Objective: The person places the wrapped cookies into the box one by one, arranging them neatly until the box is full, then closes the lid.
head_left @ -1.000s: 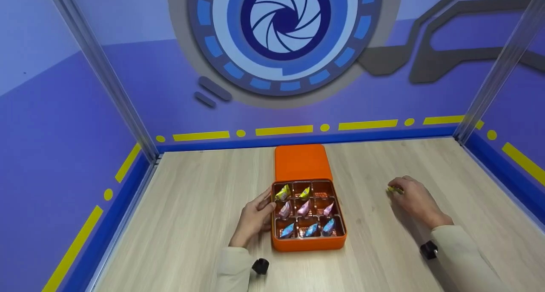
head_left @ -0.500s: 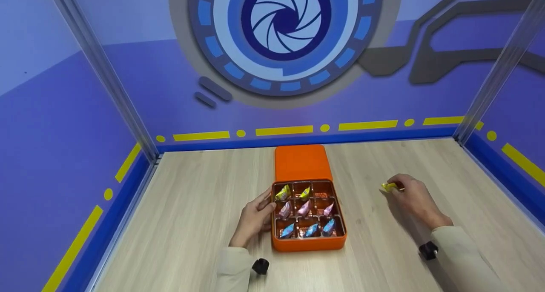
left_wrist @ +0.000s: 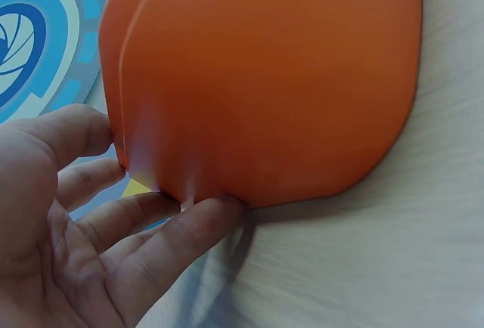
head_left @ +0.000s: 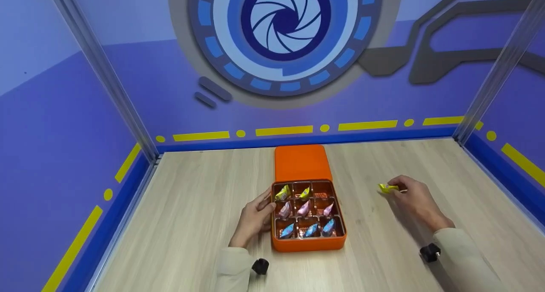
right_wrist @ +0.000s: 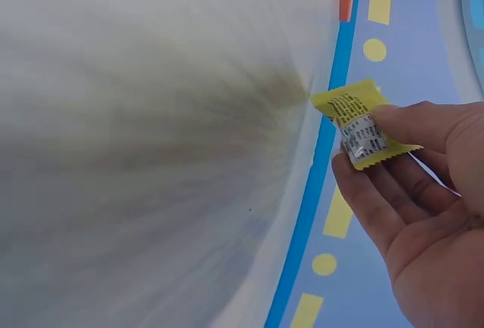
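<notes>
Thumb and fingertip of my right hand (head_left: pixel 415 198) pinch a yellow wrapped candy (right_wrist: pixel 354 125), one end of it poking out to the left, close above the table right of the box. My left hand (head_left: pixel 253 219) rests against the left side of an orange box (head_left: pixel 308 244), thumb at the rim and fingers along the wall. Inside, a divided tray bears yellow candies (head_left: pixel 282 193) at the back, pink candies (head_left: pixel 303 207) in the middle row and blue candies (head_left: pixel 311 230) in front. The back right compartment (head_left: pixel 322 190) shows its bare floor.
Behind the box lies an orange lid (head_left: pixel 301 161), right at its back edge. A pale wood table (head_left: pixel 187 219) runs to the patterned blue back wall (head_left: pixel 140 92), with metal posts (head_left: pixel 102 70) at the corners. Black wrist devices (head_left: pixel 260 266) sit by both sleeves.
The yellow candy, mostly hidden by the right fingers a second ago, now sticks out further to the left. The right hand has barely shifted, and the left hand and box stay put.
</notes>
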A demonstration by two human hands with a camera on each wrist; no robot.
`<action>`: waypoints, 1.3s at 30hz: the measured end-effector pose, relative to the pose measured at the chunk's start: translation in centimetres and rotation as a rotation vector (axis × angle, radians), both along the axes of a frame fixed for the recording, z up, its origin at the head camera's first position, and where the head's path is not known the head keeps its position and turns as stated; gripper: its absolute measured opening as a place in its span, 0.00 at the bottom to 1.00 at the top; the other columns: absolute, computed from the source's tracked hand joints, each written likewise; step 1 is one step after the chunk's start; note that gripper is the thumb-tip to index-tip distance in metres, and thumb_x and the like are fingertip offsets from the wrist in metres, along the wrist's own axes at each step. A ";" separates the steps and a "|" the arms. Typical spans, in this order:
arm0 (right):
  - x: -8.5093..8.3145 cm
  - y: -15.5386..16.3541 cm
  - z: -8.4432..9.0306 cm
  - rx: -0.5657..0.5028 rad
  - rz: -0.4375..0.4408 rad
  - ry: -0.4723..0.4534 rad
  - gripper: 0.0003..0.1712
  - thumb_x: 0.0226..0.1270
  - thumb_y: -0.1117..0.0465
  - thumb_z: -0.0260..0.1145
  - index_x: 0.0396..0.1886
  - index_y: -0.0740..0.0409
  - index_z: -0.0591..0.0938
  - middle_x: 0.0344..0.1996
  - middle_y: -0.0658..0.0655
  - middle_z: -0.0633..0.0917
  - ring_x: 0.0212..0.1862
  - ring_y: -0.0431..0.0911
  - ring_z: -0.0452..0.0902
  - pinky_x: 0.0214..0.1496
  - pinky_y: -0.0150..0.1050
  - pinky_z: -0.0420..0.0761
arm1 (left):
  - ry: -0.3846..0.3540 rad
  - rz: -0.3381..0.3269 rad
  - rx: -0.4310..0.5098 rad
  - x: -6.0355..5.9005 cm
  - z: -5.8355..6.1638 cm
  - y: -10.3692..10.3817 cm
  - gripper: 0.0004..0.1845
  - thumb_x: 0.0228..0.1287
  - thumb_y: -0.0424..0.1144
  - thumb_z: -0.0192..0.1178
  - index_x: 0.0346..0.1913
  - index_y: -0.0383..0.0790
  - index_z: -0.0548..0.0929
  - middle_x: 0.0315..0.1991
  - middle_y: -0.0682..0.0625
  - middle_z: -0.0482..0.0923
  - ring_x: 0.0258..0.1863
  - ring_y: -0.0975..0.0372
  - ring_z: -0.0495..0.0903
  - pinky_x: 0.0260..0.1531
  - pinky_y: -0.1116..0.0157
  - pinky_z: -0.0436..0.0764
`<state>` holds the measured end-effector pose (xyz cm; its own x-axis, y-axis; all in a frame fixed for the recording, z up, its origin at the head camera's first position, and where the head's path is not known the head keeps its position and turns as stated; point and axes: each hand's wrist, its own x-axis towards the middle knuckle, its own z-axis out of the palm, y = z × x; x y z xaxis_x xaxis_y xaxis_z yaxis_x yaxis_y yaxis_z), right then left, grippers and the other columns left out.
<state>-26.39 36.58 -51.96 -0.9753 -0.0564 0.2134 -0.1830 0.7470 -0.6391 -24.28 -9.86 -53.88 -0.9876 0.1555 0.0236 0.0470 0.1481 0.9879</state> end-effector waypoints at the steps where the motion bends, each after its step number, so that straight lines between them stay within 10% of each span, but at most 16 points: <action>1: 0.1 0.0 0.0 -0.002 0.000 -0.011 0.13 0.74 0.73 0.66 0.55 0.65 0.84 0.53 0.66 0.86 0.55 0.62 0.82 0.56 0.56 0.85 | -0.001 0.002 0.000 0.0 0.0 0.0 0.30 0.80 0.39 0.61 0.80 0.45 0.71 0.69 0.38 0.78 0.50 0.55 0.87 0.44 0.57 0.89; 14: 0.4 0.3 -0.1 0.045 0.032 -0.020 0.16 0.71 0.75 0.69 0.57 0.69 0.84 0.53 0.69 0.86 0.54 0.63 0.82 0.59 0.62 0.82 | -0.001 0.006 0.007 0.0 0.0 0.1 0.30 0.80 0.38 0.61 0.81 0.43 0.69 0.69 0.35 0.77 0.49 0.51 0.88 0.37 0.53 0.90; 21: 0.3 0.5 -0.2 0.058 0.066 0.032 0.15 0.66 0.76 0.73 0.52 0.69 0.86 0.50 0.68 0.88 0.53 0.65 0.84 0.57 0.62 0.83 | 0.038 0.013 -0.078 -0.1 -0.1 0.0 0.30 0.79 0.40 0.62 0.80 0.44 0.72 0.65 0.37 0.81 0.59 0.53 0.85 0.60 0.53 0.83; 39: 0.1 -0.4 0.8 0.054 0.088 0.031 0.18 0.69 0.80 0.66 0.54 0.64 0.87 0.49 0.63 0.88 0.52 0.60 0.84 0.57 0.61 0.83 | 0.015 0.013 -0.055 0.0 0.0 0.0 0.30 0.79 0.40 0.62 0.80 0.44 0.71 0.67 0.36 0.80 0.56 0.53 0.86 0.53 0.51 0.86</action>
